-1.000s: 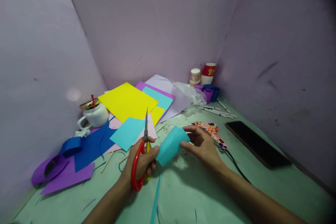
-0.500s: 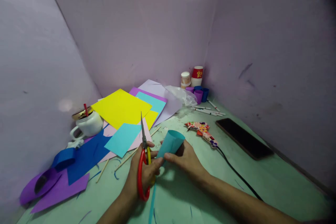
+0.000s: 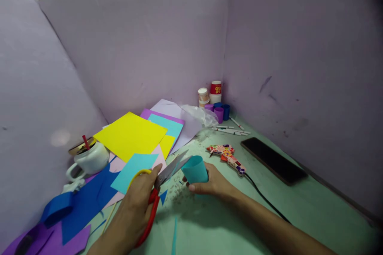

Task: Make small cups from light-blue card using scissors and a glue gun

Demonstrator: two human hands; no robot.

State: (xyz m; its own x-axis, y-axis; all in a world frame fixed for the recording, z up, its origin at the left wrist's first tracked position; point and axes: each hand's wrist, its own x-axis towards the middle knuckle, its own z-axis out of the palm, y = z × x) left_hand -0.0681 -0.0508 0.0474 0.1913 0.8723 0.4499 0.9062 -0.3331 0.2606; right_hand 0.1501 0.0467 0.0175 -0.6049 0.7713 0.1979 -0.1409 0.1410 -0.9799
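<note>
My left hand [image 3: 136,201] is closed around the scissors [image 3: 151,203], which have one red and one yellow handle loop. Their blades are spread and point up and right, the tips close to the rim of a turquoise paper cup [image 3: 196,170]. My right hand [image 3: 211,181] grips that cup, thumb in front and other fingers behind it, mostly hidden. The cup is held above the table, its opening facing up. A thin turquoise strip [image 3: 174,235] and a small blue paper scrap [image 3: 163,197] are below the scissors.
Coloured paper sheets [image 3: 131,133] overlap at the left, beside a white mug [image 3: 92,159]. A floral glue gun [image 3: 227,156] with a black cord and a phone [image 3: 273,160] lie right. Small purple and blue cups [image 3: 218,114], paper cups [image 3: 215,88] and pens [image 3: 230,130] stand or lie behind.
The scissors have opened and swung rightward toward the cup; my left hand has left the cup and moved lower left. The cup is now more upright in my right hand. The view has tilted up.
</note>
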